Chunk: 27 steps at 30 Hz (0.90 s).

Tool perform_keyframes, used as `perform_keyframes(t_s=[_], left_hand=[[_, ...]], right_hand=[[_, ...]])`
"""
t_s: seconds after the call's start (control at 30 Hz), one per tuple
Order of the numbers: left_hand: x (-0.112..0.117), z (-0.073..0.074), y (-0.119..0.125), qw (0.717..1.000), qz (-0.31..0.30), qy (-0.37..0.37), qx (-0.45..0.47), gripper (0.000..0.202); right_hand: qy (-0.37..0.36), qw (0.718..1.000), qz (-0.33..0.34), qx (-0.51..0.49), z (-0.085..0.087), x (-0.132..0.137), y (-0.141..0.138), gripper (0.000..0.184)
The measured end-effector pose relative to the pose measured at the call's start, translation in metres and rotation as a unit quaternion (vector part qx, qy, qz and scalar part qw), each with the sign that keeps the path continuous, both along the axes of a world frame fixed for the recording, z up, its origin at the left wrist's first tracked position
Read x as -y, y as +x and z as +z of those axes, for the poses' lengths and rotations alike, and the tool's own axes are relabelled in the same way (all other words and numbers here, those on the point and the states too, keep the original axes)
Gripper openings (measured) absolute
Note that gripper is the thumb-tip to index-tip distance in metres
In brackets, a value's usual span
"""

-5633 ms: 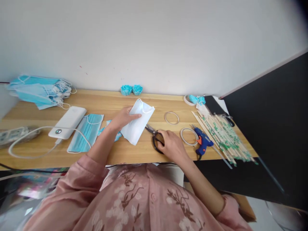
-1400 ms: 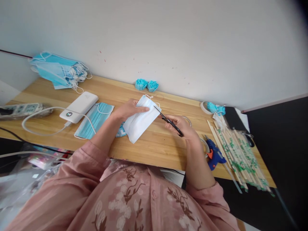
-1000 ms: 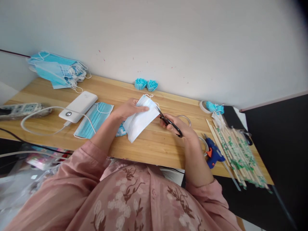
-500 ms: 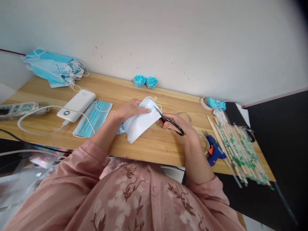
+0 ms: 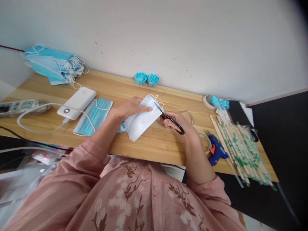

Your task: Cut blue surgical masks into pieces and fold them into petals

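Note:
My left hand (image 5: pixel 136 108) pinches a pale face mask (image 5: pixel 141 123) above the table, thumb on its whitish side. A white ear loop sticks out at the mask's far edge. In my right hand (image 5: pixel 175 119) are black-handled scissors (image 5: pixel 178 126), their blades lying at the mask's right edge near that loop. Whether the blades are closed on the material I cannot tell. Partly under my left forearm lies a blue pleated mask (image 5: pixel 95 115), and a bit of blue material (image 5: pixel 121 128) shows beneath the held mask.
Two blue fabric flowers (image 5: pixel 141 78) stand by the wall. A pile of masks (image 5: pixel 53 64) and a white power bank (image 5: pixel 78 102) with its cable are on the left. At right lie tape rolls (image 5: pixel 204 141), a blue glue gun (image 5: pixel 216 150) and wrapped wooden sticks (image 5: pixel 243 150).
The view has shifted slightly. Both hands, the mask and the scissors keep nearly the same places, with the blades still at the mask's edge.

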State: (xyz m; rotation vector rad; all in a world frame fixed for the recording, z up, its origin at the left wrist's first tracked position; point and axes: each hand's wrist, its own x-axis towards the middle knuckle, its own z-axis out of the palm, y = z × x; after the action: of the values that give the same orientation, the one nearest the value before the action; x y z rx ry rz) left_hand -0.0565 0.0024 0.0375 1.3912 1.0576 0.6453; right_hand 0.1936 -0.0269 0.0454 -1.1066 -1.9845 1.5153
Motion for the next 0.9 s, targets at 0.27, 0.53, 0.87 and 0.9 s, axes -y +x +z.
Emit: perform_keyframes(t_s=[0.27, 0.53, 0.87, 0.9], left_hand=[[0.0, -0.0007, -0.0004, 1.0, -0.003, -0.013, 0.008, 0.047], [0.0006, 0.0015, 0.0003, 1.0, 0.003, -0.005, -0.018, 0.049], [0.0001, 0.0012, -0.0005, 1.0, 0.0, -0.011, -0.01, 0.047], [-0.0001, 0.0007, -0.0007, 1.0, -0.001, -0.011, -0.01, 0.048]], right_hand=[[0.012, 1.0, 0.0, -0.005, 0.0021, 0.001, -0.0015, 0.035], [0.02, 1.0, -0.016, 0.008, 0.0004, 0.0003, -0.0017, 0.042], [0.026, 0.999, -0.04, 0.021, 0.0058, 0.002, -0.0035, 0.042], [0.025, 0.999, -0.041, 0.021, 0.0052, 0.0017, -0.0033, 0.041]])
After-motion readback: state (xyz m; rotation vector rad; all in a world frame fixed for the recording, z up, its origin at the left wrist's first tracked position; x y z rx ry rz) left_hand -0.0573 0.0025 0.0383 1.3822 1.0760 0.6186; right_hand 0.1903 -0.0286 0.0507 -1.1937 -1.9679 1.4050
